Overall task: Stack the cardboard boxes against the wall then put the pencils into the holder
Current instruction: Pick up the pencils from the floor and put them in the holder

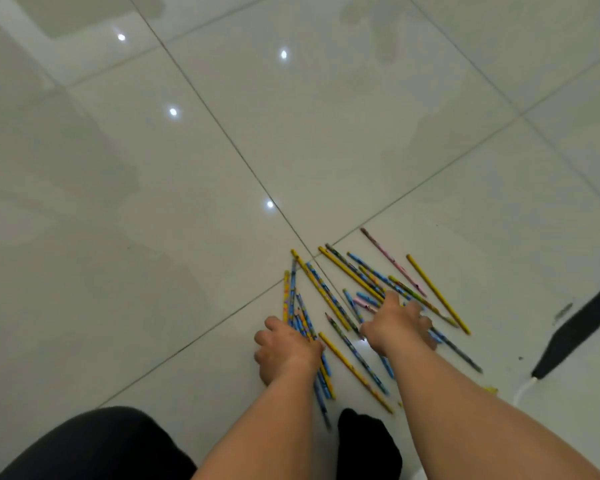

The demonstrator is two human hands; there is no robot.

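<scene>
Several pencils (357, 275), yellow, blue and pink, lie scattered on the white tiled floor near the lower middle. My left hand (284, 348) grips a bundle of blue and yellow pencils (297, 306) that fan out past its fingers. My right hand (399, 323) rests on the loose pencils in the middle of the pile, fingers curled down onto them; whether it pinches one is hidden. A pink pencil (392, 261) and a yellow pencil (437, 294) lie at the far right of the spread. No cardboard boxes or holder are in view.
Glossy white floor tiles (187, 202) with grey grout lines fill the view. A dark strip (575, 334) with a white cable end (523, 389) lies at the right. My dark-clothed knee (94, 445) and a black sock (368, 445) sit at the bottom.
</scene>
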